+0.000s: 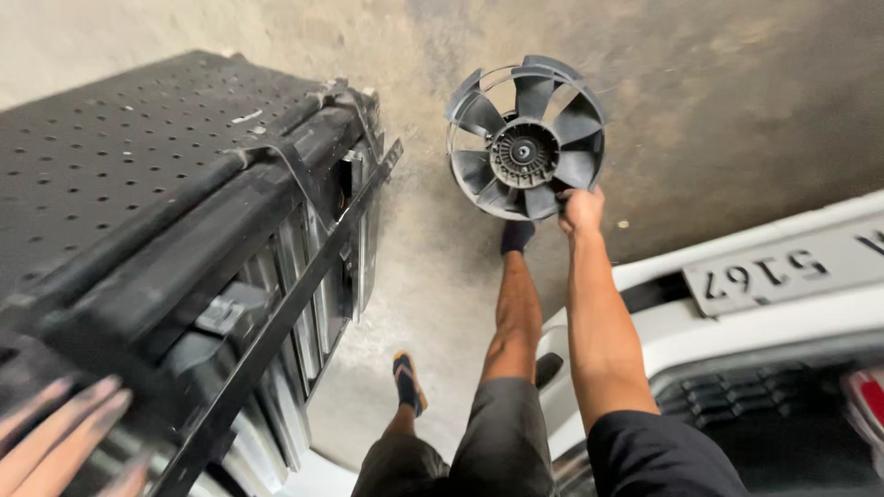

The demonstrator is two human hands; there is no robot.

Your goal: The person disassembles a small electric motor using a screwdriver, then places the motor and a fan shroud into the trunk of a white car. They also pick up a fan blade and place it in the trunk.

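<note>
My right grip (582, 208) is clamped on the rim of a dusty black radiator fan (525, 138), held out over the concrete floor (737, 92). Left hand (60, 433) rests flat-fingered against the black radiator assembly (184, 230), beside the white car bumper (783, 322).

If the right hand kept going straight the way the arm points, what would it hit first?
The right hand already grips the grey fan. Beyond it, along the arm's line, only bare concrete floor shows; the way looks free, though depth is hard to judge.
</note>
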